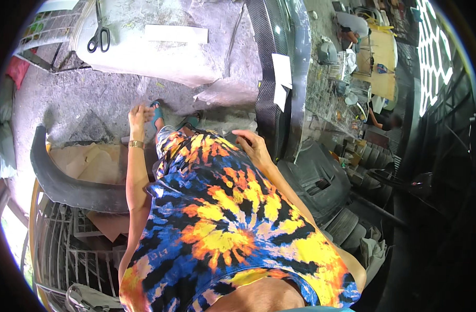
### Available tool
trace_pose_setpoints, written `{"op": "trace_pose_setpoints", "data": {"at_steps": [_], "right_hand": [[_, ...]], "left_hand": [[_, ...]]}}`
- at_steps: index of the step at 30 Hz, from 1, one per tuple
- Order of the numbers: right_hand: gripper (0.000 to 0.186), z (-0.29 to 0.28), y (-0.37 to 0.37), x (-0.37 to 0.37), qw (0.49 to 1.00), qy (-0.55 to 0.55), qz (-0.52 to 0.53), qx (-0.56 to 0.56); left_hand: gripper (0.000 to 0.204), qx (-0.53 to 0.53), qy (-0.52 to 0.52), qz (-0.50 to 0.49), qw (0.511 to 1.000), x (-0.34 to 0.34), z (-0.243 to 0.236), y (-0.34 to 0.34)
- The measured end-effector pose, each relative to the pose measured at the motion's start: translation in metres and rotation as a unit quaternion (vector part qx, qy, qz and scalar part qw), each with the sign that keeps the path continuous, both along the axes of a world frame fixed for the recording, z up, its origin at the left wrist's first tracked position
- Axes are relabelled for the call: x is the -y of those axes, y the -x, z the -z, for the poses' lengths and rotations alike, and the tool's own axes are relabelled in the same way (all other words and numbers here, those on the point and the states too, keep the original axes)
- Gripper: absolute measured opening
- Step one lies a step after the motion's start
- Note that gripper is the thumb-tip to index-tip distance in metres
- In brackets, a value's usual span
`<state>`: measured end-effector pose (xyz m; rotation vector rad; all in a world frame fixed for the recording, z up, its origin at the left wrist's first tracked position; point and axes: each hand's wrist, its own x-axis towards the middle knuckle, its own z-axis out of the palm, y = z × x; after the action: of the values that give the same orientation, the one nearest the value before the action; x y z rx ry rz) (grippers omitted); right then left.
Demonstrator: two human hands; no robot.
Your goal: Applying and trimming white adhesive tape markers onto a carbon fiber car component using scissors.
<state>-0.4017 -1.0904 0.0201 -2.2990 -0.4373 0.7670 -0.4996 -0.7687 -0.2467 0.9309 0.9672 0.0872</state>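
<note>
My left hand [140,114], with a watch on its wrist, hangs at my left side above the grey floor. Its fingers are loosely bent and somewhat blurred, and I see nothing in them. On the other side, my right hand [254,146] is held by my hip, fingers apart and slightly curled, near a long dark panel with a carbon-fibre weave [265,57]. White paper pieces [282,70] lie on that panel. Ahead, black-handled scissors [99,40] and a white paper strip [176,34] rest on a large pale sheet [144,60]. Neither hand touches these.
A curved dark-grey moulded part [76,190] and a metal rack [74,260] stand at my left. Dark moulded parts [318,179] are stacked at my right. Beyond the panel are a wire-mesh frame [334,112], a wooden-topped table [382,62] and another person [389,122].
</note>
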Motion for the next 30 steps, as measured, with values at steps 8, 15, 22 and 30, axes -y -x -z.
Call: {"op": "trace_pose_setpoints", "data": {"at_steps": [8,15,22,30], "right_hand": [[0.017,0.022,-0.008,-0.013,0.998,-0.045,-0.044,-0.007],[0.018,0.096,-0.011,-0.003,0.984,-0.055,-0.139,0.101],[0.014,0.098,-0.016,-0.018,0.981,-0.148,-0.062,0.105],[0.018,0.123,0.006,-0.048,0.981,-0.167,-0.006,0.095]], "left_hand": [[0.031,0.095,-0.427,0.499,0.748,0.057,0.116,0.156],[0.034,-0.077,-0.149,0.404,0.899,0.016,-0.034,0.056],[0.060,0.165,-0.210,0.342,0.901,0.071,-0.294,-0.121],[0.069,0.092,-0.181,0.437,0.876,0.079,-0.325,-0.167]]}}
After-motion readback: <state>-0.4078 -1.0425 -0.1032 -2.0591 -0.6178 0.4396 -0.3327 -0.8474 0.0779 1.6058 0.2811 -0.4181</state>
